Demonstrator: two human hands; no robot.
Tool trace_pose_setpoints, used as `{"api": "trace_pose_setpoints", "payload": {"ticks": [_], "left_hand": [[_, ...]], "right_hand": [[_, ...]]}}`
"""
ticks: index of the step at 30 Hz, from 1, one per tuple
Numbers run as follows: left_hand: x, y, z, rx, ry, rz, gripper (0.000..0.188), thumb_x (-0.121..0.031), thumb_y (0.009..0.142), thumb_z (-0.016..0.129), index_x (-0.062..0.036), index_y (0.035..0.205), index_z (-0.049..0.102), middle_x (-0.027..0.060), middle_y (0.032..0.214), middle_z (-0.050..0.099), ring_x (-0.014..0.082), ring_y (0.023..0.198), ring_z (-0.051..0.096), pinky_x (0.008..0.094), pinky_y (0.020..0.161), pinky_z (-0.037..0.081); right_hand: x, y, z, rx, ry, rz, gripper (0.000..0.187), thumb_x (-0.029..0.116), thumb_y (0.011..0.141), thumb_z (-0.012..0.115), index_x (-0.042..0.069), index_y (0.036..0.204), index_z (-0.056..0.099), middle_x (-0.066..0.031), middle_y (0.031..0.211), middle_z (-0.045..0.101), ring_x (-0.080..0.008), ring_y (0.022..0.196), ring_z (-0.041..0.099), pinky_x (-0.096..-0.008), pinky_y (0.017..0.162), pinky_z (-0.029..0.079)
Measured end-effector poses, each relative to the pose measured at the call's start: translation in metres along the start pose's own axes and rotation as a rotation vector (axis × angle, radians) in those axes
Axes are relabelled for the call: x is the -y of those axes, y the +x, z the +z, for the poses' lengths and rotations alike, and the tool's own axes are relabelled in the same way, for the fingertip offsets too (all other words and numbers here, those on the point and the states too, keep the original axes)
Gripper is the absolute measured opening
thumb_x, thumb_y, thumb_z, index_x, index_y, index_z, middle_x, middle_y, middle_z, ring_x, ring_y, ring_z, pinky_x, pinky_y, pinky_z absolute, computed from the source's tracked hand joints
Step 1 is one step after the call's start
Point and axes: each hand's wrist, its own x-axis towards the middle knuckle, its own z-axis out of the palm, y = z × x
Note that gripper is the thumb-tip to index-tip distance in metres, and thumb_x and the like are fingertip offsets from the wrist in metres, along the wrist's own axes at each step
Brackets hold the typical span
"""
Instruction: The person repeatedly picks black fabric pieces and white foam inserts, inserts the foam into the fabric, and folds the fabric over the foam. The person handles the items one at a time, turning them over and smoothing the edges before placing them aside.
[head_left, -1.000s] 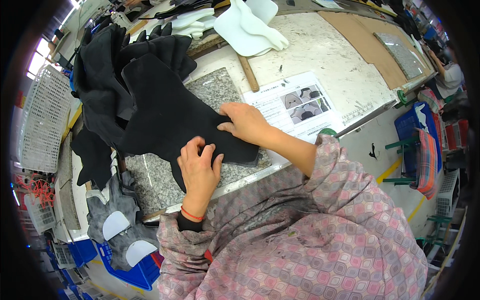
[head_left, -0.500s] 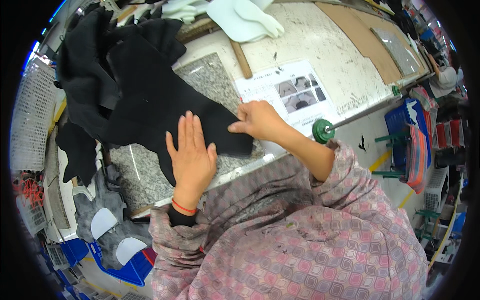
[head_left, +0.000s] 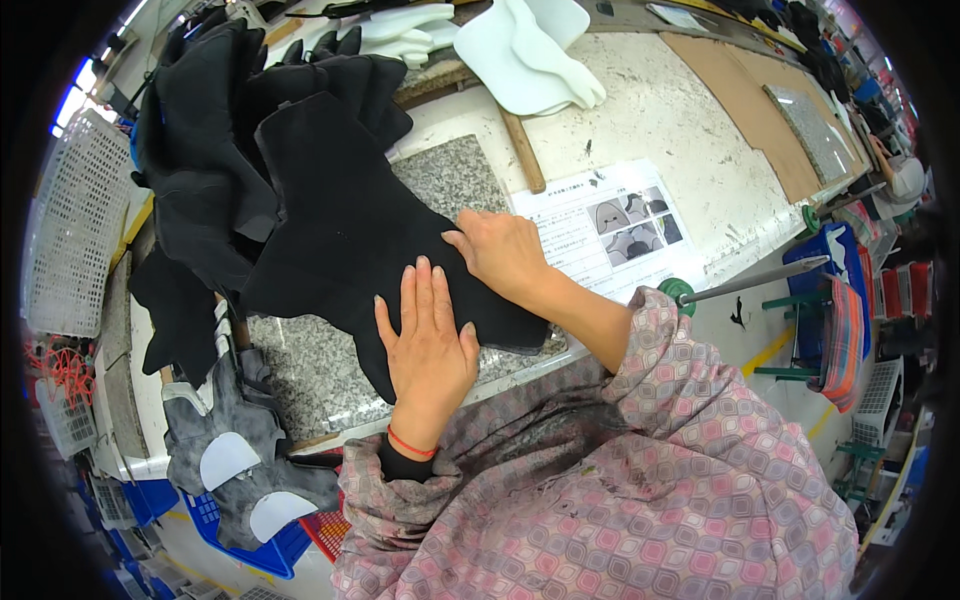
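Observation:
A black, soft sheet piece (head_left: pixel 335 225) with a cut-out outline lies over a grey speckled stone slab (head_left: pixel 310 375). My left hand (head_left: pixel 428 350) presses flat on its near part, fingers stretched and thumb apart. At the piece's far right edge, my right hand (head_left: pixel 500 255) is closed, fingers curled and thumb against the edge. Its fingertips are partly hidden. Just right of that hand lies a printed sheet (head_left: pixel 590 225) with small pictures.
More black pieces (head_left: pixel 200 130) are heaped at the far left. White shaped pieces (head_left: pixel 520 60) and a wooden handle (head_left: pixel 522 150) lie at the back. A green knob (head_left: pixel 675 291) with a metal rod sits by the right table edge. Grey pieces (head_left: pixel 225 410) hang over a blue basket (head_left: pixel 285 548).
My right hand has shifted from the piece's right end to farther up its far edge. The left hand stays flat on the piece. The whole view has moved slightly.

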Motion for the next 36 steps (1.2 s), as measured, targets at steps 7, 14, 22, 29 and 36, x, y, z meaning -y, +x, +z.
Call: {"api": "trace_pose_setpoints", "payload": {"ticks": [7, 14, 22, 29, 36], "left_hand": [[-0.001, 0.002, -0.001, -0.025, 0.009, 0.010, 0.062, -0.026, 0.082, 0.056, -0.0060, 0.140, 0.043, 0.0154, 0.149, 0.033, 0.0270, 0.141, 0.026, 0.0554, 0.113, 0.012], [0.003, -0.001, 0.008, -0.126, 0.043, 0.063, 0.058, -0.027, 0.083, 0.054, -0.0086, 0.137, 0.047, 0.0146, 0.148, 0.036, 0.0276, 0.140, 0.028, 0.0563, 0.112, 0.014], [0.014, -0.004, 0.006, -0.344, -0.635, -0.094, 0.029, -0.004, 0.077, 0.052, -0.0011, 0.105, 0.055, 0.0165, 0.125, 0.056, 0.0351, 0.121, 0.049, 0.0522, 0.112, 0.020], [0.017, -0.012, 0.004, -0.466, -0.931, -0.215, 0.041, 0.002, 0.073, 0.048, 0.0020, 0.114, 0.051, 0.0160, 0.111, 0.058, 0.0306, 0.108, 0.055, 0.0421, 0.101, 0.037], [0.015, -0.004, 0.004, -0.299, -0.587, -0.068, 0.054, -0.004, 0.076, 0.057, 0.0038, 0.128, 0.043, 0.0210, 0.123, 0.052, 0.0375, 0.112, 0.051, 0.0516, 0.107, 0.030]], "right_hand": [[-0.001, -0.002, 0.008, 0.017, -0.081, 0.024, 0.025, 0.024, 0.083, 0.067, 0.006, 0.072, 0.053, -0.0121, 0.065, 0.061, -0.0336, 0.058, 0.062, -0.0425, 0.049, 0.047], [0.002, 0.011, -0.014, 0.094, -0.149, 0.121, 0.022, 0.020, 0.083, 0.066, 0.004, 0.091, 0.053, -0.0143, 0.076, 0.063, -0.0379, 0.067, 0.064, -0.0464, 0.056, 0.049], [0.059, -0.022, -0.026, 0.106, 0.300, -0.287, 0.044, 0.015, 0.084, 0.062, 0.002, 0.124, 0.048, -0.0209, 0.119, 0.055, -0.0374, 0.112, 0.053, -0.0431, 0.091, 0.046], [0.051, -0.046, 0.003, 0.316, -0.179, -0.225, 0.072, 0.042, 0.090, 0.054, -0.004, 0.141, 0.033, -0.0201, 0.150, 0.029, -0.0305, 0.141, 0.025, -0.0428, 0.115, 0.019], [0.024, -0.005, 0.016, 0.423, -0.249, -0.221, 0.085, 0.058, 0.087, 0.049, -0.003, 0.144, 0.029, -0.0184, 0.153, 0.025, -0.0296, 0.143, 0.021, -0.0439, 0.115, 0.016]]}}
